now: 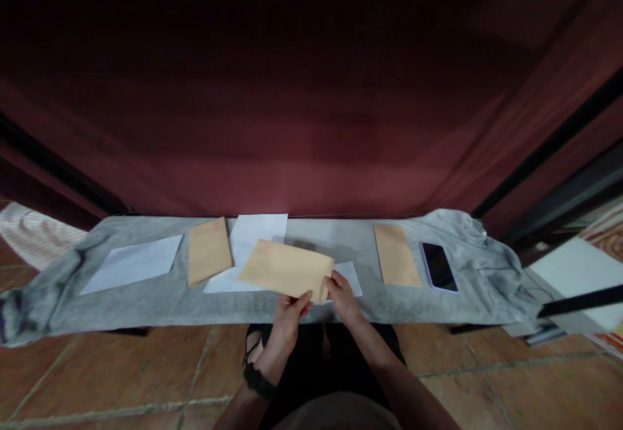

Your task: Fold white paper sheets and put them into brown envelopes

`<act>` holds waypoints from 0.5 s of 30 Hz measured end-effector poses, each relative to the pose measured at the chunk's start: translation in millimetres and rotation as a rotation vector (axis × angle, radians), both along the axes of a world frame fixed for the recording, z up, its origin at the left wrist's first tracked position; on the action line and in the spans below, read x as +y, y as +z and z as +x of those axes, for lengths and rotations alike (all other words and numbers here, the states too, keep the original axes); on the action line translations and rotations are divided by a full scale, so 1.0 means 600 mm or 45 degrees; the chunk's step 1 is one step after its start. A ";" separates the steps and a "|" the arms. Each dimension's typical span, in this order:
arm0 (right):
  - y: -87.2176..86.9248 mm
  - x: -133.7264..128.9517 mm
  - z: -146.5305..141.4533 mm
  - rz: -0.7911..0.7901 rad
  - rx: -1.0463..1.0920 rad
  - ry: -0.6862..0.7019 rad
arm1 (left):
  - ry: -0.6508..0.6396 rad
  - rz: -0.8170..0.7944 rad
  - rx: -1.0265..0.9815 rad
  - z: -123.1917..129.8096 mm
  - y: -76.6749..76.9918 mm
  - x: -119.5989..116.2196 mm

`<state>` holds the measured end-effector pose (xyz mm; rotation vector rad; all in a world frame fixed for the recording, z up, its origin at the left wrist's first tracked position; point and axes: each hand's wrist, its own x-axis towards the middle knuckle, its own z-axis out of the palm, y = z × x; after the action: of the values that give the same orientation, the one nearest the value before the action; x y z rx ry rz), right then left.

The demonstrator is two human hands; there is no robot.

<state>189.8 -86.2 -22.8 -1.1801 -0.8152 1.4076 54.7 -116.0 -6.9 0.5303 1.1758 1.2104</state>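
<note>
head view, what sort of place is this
Likely a room in a home, though a small workroom is possible: brown floor tiles, a rumpled grey cloth covering the narrow worktop, and a dark red panel behind it.

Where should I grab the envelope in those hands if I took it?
Probably pinch the held envelope by its free left end, coming from the left: it is long and flat, with the left hand and right hand near its right end.
</note>
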 end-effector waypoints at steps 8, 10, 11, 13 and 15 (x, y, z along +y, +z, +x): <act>0.012 -0.012 0.022 -0.133 0.217 0.226 | -0.067 -0.225 -0.316 -0.004 -0.003 -0.003; 0.010 -0.009 0.027 -0.038 0.040 0.231 | -0.127 -0.237 -0.281 0.000 -0.009 -0.014; 0.010 -0.007 0.030 0.021 -0.080 0.212 | -0.197 -0.239 -0.219 0.002 -0.013 -0.021; 0.009 -0.004 0.039 0.112 -0.298 0.133 | -0.394 -0.181 0.046 0.002 -0.016 -0.035; 0.011 -0.003 0.049 0.133 -0.407 0.062 | -0.521 0.043 0.486 -0.003 -0.011 -0.041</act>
<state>219.4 -87.7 -16.1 -1.3298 -1.1330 1.2144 53.2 -140.5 -13.5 1.0065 1.2850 0.7963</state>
